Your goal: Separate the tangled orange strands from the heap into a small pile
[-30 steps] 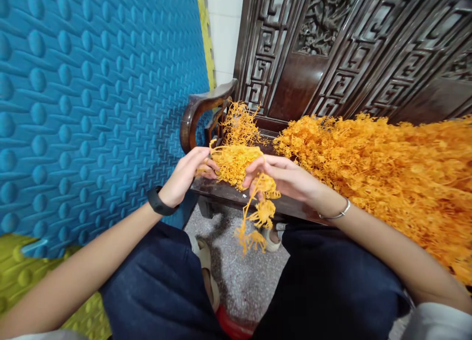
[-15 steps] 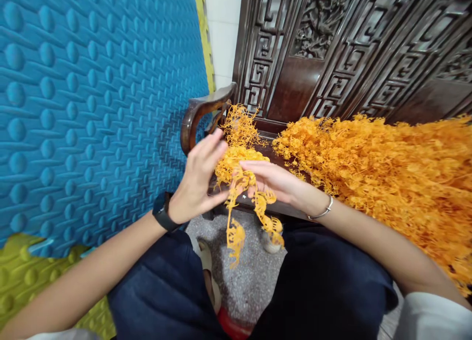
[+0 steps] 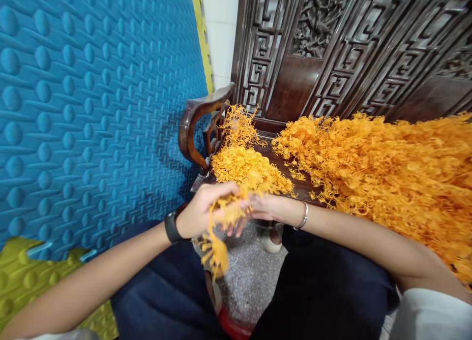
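Orange sprig [image 3: 217, 231] pinched between left hand [image 3: 201, 214], right hand [image 3: 260, 209], beyond bench edge [image 3: 295, 192].

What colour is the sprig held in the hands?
Orange-yellow; the sprig shows best in the head view.

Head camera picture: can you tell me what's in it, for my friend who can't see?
Two bare hands, the left hand and the right hand, hold a blurry orange plastic sprig above the person's lap. Behind them, a dark carved wooden bench carries a small orange heap and a much bigger orange pile. A bumpy blue mat stands on the left.
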The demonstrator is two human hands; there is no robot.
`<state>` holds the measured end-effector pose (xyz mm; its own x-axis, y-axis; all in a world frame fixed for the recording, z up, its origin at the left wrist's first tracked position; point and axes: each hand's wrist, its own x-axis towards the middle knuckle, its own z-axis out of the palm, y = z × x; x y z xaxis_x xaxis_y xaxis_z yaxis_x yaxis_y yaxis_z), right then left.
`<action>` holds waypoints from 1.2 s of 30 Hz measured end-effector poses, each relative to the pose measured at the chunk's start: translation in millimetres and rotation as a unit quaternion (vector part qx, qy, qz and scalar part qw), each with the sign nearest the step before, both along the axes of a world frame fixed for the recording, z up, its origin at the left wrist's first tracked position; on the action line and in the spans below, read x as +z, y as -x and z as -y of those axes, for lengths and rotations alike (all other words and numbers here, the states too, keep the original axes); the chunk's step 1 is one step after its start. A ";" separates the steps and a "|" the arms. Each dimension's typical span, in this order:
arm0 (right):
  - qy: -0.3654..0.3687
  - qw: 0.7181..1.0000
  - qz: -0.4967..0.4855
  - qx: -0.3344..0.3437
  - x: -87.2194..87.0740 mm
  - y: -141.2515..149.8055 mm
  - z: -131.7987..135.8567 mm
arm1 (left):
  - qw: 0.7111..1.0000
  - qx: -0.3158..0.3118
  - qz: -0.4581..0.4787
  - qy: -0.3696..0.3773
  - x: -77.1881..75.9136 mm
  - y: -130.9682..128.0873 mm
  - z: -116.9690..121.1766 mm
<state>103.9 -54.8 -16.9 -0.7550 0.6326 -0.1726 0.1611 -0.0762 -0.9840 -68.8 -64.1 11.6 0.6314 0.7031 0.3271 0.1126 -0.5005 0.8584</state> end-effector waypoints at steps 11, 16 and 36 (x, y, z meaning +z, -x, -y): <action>-0.004 0.946 -0.110 -0.306 43.7 -19.6 -19.5 | 0.961 0.106 0.115 0.227 -12.1 -7.0 -25.3; -0.073 0.946 -0.082 -0.305 38.5 -15.8 -22.7 | 0.942 0.063 0.161 0.288 -8.2 -10.4 -29.6; -0.003 0.951 -0.021 -0.307 21.7 -20.3 -57.2 | 0.959 0.091 0.034 0.267 -15.1 -21.4 -55.9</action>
<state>124.2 2.4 4.9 -0.2484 0.9578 -0.1445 0.0484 -0.1367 -0.9894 -47.4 -8.2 -3.5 0.4722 0.8784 -0.0734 0.0914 0.0341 0.9952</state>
